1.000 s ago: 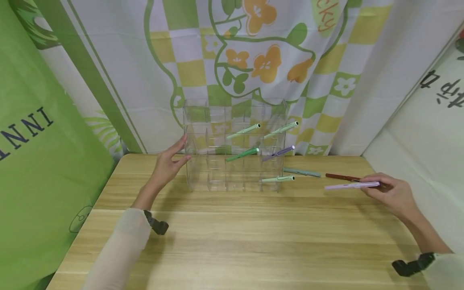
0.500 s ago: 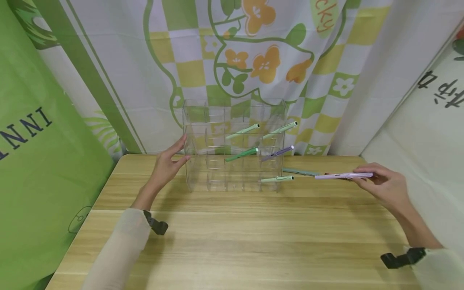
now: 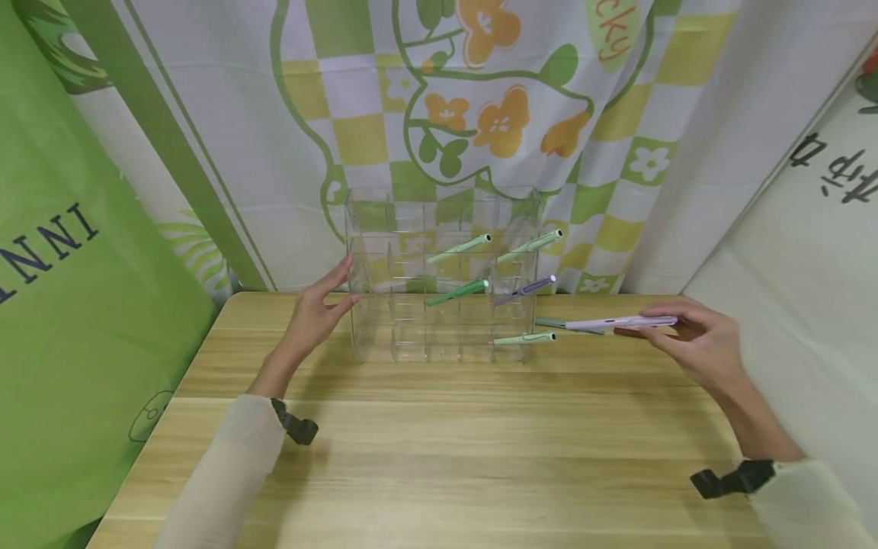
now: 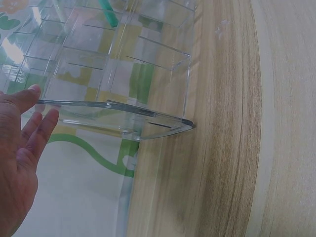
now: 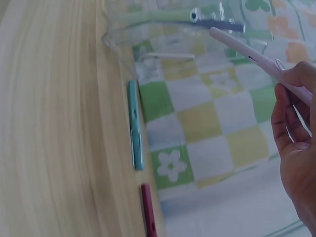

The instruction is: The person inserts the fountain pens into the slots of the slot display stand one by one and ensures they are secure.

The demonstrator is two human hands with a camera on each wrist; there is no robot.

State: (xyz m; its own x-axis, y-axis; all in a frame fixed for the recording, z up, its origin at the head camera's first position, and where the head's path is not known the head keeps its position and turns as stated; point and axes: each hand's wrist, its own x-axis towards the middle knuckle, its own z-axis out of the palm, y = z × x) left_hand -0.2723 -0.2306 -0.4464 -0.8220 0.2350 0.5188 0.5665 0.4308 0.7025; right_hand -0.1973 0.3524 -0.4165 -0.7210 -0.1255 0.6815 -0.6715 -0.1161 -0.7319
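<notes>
A clear acrylic pen rack (image 3: 442, 354) with a grid of compartments stands upright at the table's back. My left hand (image 3: 312, 324) holds its left side panel, thumb at the front edge and fingers along the outer face, as the left wrist view shows. My right hand (image 3: 706, 343) pinches a light purple pen (image 3: 600, 323) between thumb and fingers, the free end directed left toward the rack. Pale green pens (image 3: 524, 338), a dark green pen (image 3: 458, 293) and a dark purple pen (image 3: 528, 290) stick out of the compartments.
Right of the rack, a teal pen (image 5: 135, 126) and a dark red pen (image 5: 148, 210) lie near the table's back edge. A patterned curtain (image 3: 466, 91) hangs directly behind the rack. The wooden table (image 3: 439, 450) extends forward.
My right hand has carried the light purple pen left and slightly up, over the dark red pen and toward the rack. The left hand and rack have stayed in place.
</notes>
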